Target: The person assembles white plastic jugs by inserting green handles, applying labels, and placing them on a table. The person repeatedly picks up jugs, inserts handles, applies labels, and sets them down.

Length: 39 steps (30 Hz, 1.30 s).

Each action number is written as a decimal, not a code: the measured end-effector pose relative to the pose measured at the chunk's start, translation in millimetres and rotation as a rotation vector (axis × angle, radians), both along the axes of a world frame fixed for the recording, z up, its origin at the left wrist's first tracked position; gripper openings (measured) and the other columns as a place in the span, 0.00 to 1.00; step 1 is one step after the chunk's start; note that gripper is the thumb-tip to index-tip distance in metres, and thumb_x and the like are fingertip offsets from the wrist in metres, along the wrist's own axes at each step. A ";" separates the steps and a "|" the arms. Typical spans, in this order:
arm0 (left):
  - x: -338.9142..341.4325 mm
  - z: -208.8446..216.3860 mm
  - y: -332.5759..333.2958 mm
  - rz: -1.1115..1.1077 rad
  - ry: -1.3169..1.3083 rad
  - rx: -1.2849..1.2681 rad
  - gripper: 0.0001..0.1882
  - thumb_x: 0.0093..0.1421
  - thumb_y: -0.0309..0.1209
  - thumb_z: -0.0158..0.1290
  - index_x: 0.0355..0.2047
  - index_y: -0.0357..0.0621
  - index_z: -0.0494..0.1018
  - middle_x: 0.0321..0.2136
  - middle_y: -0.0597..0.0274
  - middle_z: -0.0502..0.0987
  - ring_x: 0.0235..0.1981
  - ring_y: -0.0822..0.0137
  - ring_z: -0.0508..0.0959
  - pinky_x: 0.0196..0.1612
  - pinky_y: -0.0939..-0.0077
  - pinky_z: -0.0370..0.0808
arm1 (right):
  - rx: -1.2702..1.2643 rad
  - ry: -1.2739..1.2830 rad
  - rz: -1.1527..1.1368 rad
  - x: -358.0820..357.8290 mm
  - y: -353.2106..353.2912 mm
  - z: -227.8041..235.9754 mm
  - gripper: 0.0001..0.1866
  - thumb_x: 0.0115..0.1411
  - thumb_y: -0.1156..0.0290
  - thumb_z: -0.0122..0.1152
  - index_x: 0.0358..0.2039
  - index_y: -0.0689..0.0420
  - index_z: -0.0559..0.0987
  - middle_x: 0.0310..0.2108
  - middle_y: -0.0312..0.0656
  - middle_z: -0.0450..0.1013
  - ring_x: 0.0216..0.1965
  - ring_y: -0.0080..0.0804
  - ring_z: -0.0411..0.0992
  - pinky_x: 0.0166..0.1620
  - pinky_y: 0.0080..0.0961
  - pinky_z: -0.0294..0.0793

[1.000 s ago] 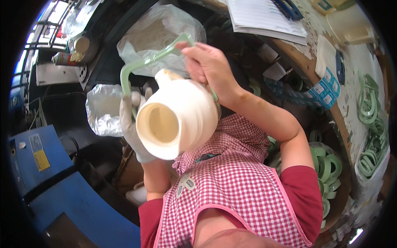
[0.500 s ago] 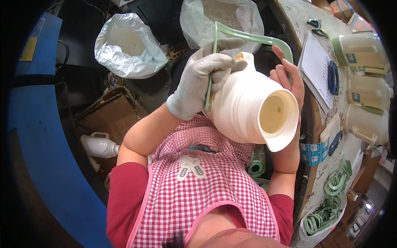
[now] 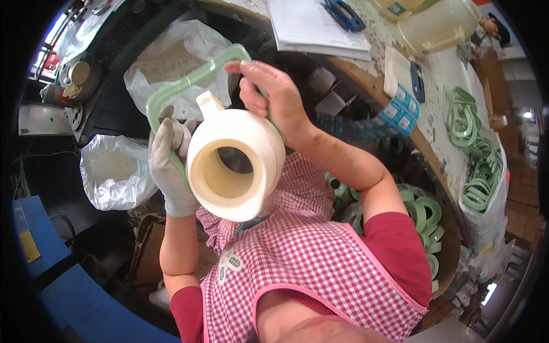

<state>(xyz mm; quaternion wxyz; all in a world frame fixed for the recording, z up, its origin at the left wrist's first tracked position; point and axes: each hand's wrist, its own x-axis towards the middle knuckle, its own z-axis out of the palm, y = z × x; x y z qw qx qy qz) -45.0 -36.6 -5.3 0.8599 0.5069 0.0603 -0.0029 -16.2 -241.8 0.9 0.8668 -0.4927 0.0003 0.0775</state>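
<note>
A cream plastic jug body (image 3: 269, 140) with a spout and a small loop handle hangs in front of my apron, its wide mouth tipped toward me. Through the mouth a dark round opening shows. A pale green bail handle (image 3: 186, 86) arches over the body, its two arms running down either side. On the left arm of this handle my left hand (image 3: 171, 166), in a grey-white work glove, is closed, fingers against the jug's side. My bare right hand (image 3: 274, 97) is curled round the other arm, index finger reaching toward the upper corner. The handle's lower ends are hidden.
To the right stands a worn workbench (image 3: 372, 74) with papers (image 3: 309, 28), a blue clip-like tool (image 3: 343, 14), cream jugs (image 3: 437, 28) and a bag of green handles (image 3: 480, 166). Green rings (image 3: 426, 214) fill a box beside me. Plastic bags (image 3: 111, 171) stand left; a person (image 3: 493, 28) is far right.
My view has turned to the right. The jug has swung so its mouth points more toward me, showing the dark opening inside. Both hands keep hold of the green handle.
</note>
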 end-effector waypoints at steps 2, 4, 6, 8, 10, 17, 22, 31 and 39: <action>-10.5 11.9 -11.7 0.085 -0.150 0.286 0.20 0.78 0.36 0.43 0.58 0.30 0.69 0.22 0.78 0.55 0.23 0.84 0.57 0.55 0.75 0.73 | -0.121 -0.147 -0.037 -10.9 -5.2 -1.0 0.23 0.78 0.56 0.46 0.52 0.64 0.78 0.18 0.26 0.60 0.19 0.13 0.55 0.27 0.14 0.58; -5.1 18.7 -5.7 0.018 -0.192 0.206 0.20 0.77 0.37 0.44 0.58 0.30 0.69 0.21 0.79 0.54 0.20 0.85 0.56 0.53 0.72 0.78 | -0.039 -0.212 -0.019 -11.0 -6.4 3.0 0.27 0.79 0.51 0.41 0.53 0.63 0.78 0.21 0.29 0.63 0.23 0.16 0.60 0.32 0.17 0.63; 2.6 37.7 4.8 -0.017 -0.167 0.165 0.21 0.77 0.37 0.45 0.58 0.30 0.69 0.20 0.79 0.54 0.19 0.85 0.55 0.51 0.71 0.80 | 0.254 -0.176 0.044 -3.6 7.5 2.6 0.33 0.79 0.45 0.35 0.55 0.63 0.78 0.26 0.33 0.67 0.29 0.20 0.65 0.40 0.20 0.68; 13.1 54.9 12.7 -0.118 -0.227 -0.026 0.25 0.76 0.41 0.43 0.59 0.29 0.69 0.25 0.75 0.51 0.23 0.81 0.50 0.52 0.70 0.78 | -0.170 -0.578 -0.047 20.6 9.2 6.6 0.38 0.78 0.41 0.31 0.61 0.62 0.76 0.53 0.45 0.74 0.57 0.32 0.71 0.64 0.33 0.65; 26.3 66.9 25.2 -0.201 -0.339 -0.068 0.31 0.75 0.47 0.41 0.60 0.28 0.69 0.34 0.66 0.54 0.34 0.72 0.52 0.57 0.64 0.72 | -0.413 -0.753 0.175 39.1 8.5 0.0 0.31 0.78 0.45 0.42 0.61 0.59 0.75 0.59 0.46 0.73 0.62 0.33 0.69 0.65 0.35 0.65; 81.9 70.6 111.4 -0.346 -0.805 0.226 0.53 0.70 0.71 0.32 0.63 0.26 0.69 0.68 0.34 0.66 0.73 0.39 0.59 0.76 0.43 0.52 | -0.095 -0.482 -0.187 23.9 -109.2 19.0 0.20 0.69 0.49 0.64 0.41 0.56 0.83 0.24 0.27 0.72 0.23 0.12 0.67 0.28 0.18 0.69; 52.5 -19.0 114.2 -0.139 -0.351 0.058 0.46 0.74 0.65 0.32 0.41 0.29 0.82 0.40 0.43 0.84 0.49 0.48 0.83 0.65 0.47 0.73 | -0.209 -0.559 -0.866 -23.7 -286.1 92.1 0.13 0.69 0.62 0.63 0.50 0.54 0.80 0.45 0.37 0.78 0.49 0.32 0.77 0.50 0.31 0.77; 29.1 -124.8 147.8 0.309 0.108 0.214 0.30 0.77 0.52 0.42 0.44 0.33 0.78 0.41 0.49 0.83 0.44 0.57 0.82 0.57 0.62 0.77 | -1.126 -0.448 -1.511 121.1 -407.1 54.3 0.19 0.75 0.57 0.54 0.54 0.59 0.76 0.48 0.41 0.78 0.48 0.31 0.77 0.53 0.32 0.78; -135.3 -194.5 262.9 0.852 0.496 1.048 0.22 0.75 0.40 0.41 0.43 0.39 0.83 0.44 0.52 0.84 0.41 0.63 0.83 0.51 0.66 0.77 | -1.924 -0.240 -1.159 113.2 -544.1 -52.2 0.19 0.68 0.63 0.64 0.54 0.62 0.78 0.47 0.46 0.79 0.48 0.37 0.78 0.53 0.36 0.79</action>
